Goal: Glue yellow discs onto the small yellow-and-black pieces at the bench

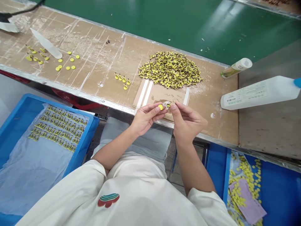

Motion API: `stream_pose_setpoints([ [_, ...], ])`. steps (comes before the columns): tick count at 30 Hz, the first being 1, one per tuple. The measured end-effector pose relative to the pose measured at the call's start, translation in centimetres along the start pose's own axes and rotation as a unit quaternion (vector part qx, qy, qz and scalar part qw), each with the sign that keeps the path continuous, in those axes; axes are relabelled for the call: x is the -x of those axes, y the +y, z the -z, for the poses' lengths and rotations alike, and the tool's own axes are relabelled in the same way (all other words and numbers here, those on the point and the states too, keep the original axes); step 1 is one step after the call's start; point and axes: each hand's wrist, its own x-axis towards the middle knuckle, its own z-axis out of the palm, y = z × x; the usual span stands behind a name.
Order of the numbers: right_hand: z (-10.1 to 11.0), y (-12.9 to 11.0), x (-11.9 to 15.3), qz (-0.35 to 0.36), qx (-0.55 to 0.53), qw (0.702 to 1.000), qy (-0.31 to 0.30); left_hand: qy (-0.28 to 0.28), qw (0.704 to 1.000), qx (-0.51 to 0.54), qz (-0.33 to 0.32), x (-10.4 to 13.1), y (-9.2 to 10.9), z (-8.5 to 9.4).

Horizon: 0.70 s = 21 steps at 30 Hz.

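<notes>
My left hand (148, 117) pinches a round yellow disc (160, 107) between thumb and forefinger, above the table's front edge. Close beside it, my right hand (185, 121) holds a small yellow and dark figure (168, 106) between thumb and fingertips. The two pieces are near each other; whether they touch is too small to tell. Behind my hands lies a large pile of small yellow and dark figures (171, 69). Several figures on yellow discs (124, 79) stand to the left of the pile. Further left are loose yellow discs (68, 67).
A blue tray (94, 128) at the lower left holds rows of figures on discs. Two bottles, one small (237, 67) and one large (258, 94), lie or stand tilted at the right. Yellow discs fill part of a blue bin (227, 179) at the lower right.
</notes>
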Motion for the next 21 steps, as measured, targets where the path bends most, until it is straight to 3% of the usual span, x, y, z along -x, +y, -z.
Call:
stream_pose_setpoints([
  [21, 0.27, 0.41, 0.58, 0.027, 0.008, 0.999, -0.03, 0.002, 1.0, 0.006, -0.005, 0.08, -0.26, -0.25],
])
